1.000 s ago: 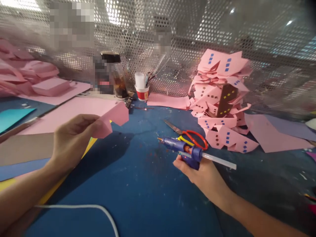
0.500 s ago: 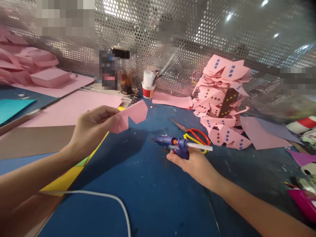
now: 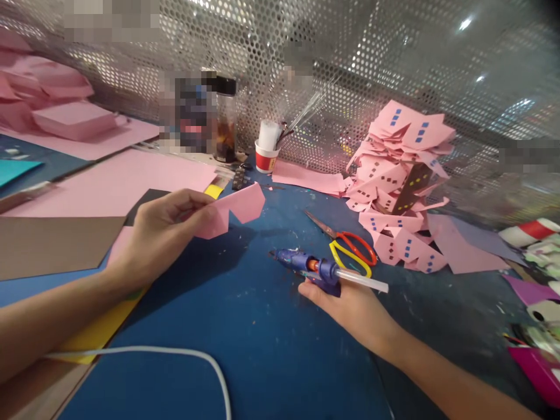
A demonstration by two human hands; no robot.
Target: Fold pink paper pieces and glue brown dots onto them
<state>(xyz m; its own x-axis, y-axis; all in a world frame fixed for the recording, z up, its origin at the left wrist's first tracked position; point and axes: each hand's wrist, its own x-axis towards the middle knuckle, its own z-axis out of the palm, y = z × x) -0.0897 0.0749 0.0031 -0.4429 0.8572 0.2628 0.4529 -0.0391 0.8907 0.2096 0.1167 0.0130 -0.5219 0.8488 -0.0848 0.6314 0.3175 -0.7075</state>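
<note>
The right hand point(image 3: 350, 303) is closed around a blue hot glue gun point(image 3: 312, 268); the left hand point(image 3: 161, 233) pinches a folded pink paper piece point(image 3: 234, 210), which could be smeared if the nozzle is misaimed.

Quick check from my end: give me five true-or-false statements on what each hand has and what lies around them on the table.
1. The left hand holds a folded pink paper piece. True.
2. The right hand holds the scissors. False: it holds a blue glue gun; the scissors lie on the blue table.
3. The glue gun's nozzle points toward the pink piece. True.
4. The stack of pink cutouts sits left of the left hand. False: it stands beyond the right hand.
5. A red-and-white cup stands by the perforated wall. True.
</note>
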